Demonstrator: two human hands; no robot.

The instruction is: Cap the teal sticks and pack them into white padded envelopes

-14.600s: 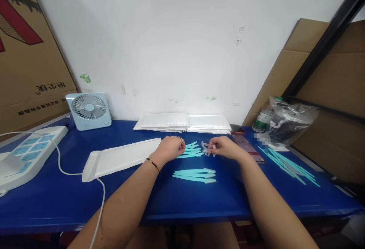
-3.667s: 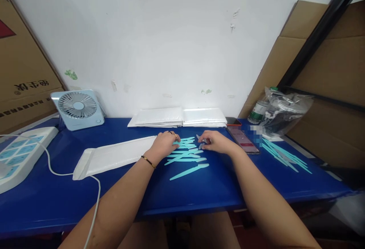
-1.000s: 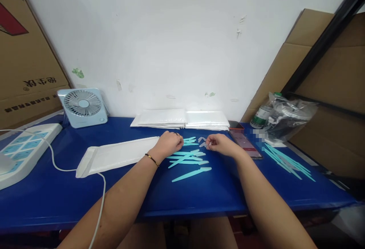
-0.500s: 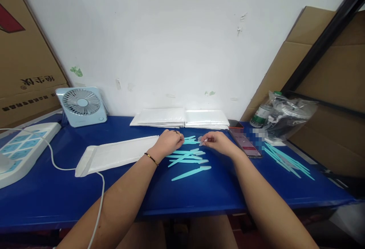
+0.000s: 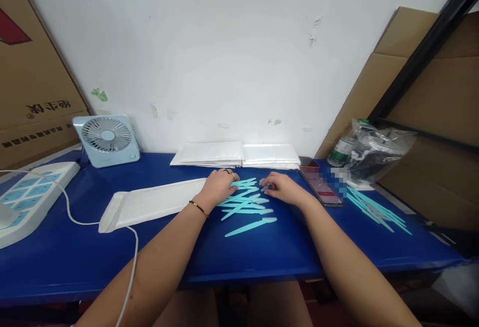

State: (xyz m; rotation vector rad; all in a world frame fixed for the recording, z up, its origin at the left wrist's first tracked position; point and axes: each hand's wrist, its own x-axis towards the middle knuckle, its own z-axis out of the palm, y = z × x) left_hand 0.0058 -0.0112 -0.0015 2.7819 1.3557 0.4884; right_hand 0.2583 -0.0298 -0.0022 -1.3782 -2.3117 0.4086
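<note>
Several turquoise plastic sticks (image 5: 245,201) with pale caps lie loosely heaped on the blue table (image 5: 239,252) in front of me. One capped stick (image 5: 250,226) lies apart, nearer to me. My left hand (image 5: 219,187) rests on the left ends of the heap, fingers curled over a stick. My right hand (image 5: 282,188) is just right of the heap, its fingertips pinching a small clear cap (image 5: 264,185). The two hands are a short gap apart.
A flat white padded envelope (image 5: 149,203) lies left of my left hand. Stacked white envelopes (image 5: 239,154) sit against the wall. A phone (image 5: 322,187), more turquoise sticks (image 5: 377,211), a plastic bag (image 5: 374,155), a small fan (image 5: 107,140), a power strip (image 5: 26,194) with its cable, and cardboard surround them.
Both hands have dropped slightly onto the heap; my right hand moved a little left toward the sticks with the clear cap. The capped sticks lie as before.
</note>
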